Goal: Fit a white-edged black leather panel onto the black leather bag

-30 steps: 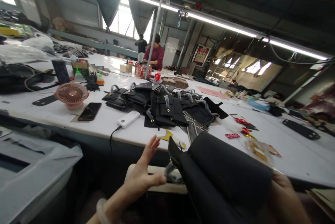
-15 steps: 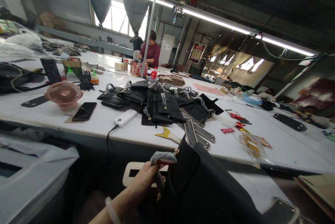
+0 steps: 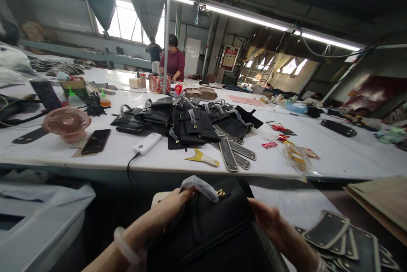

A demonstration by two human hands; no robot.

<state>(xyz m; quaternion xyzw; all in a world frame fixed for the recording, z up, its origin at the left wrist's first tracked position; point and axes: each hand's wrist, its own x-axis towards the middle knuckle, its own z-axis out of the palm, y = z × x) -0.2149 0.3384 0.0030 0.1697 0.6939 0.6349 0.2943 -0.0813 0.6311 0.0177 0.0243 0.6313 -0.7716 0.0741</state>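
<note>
A black bag (image 3: pixel 206 229) with gold-coloured fittings is held tilted in front of me, below the table edge. My left hand (image 3: pixel 179 204) is closed around its top handle (image 3: pixel 199 188), which is wrapped in clear plastic. Against the bag's right side lies my right hand (image 3: pixel 269 217), its fingers stretched along the edge and partly hidden. Beyond the bag, a heap of similar black bags (image 3: pixel 193 126) with plastic-wrapped handles covers the table middle. Black straps with pale edging (image 3: pixel 228 153) stick out of the heap.
On the white table (image 3: pixel 178 168) are a pink fan (image 3: pixel 67 121), a phone (image 3: pixel 96 141), a white power bank (image 3: pixel 148 143) and a yellow-ended tool (image 3: pixel 202 157). Black edged pieces (image 3: pixel 327 229) are stacked at lower right. A grey-lined bin (image 3: pixel 60 221) stands lower left. Two people work farther back.
My right hand has come into view and touches the bag's right side. The bag has turned, showing more of its handle top and face. My view has shifted right.
</note>
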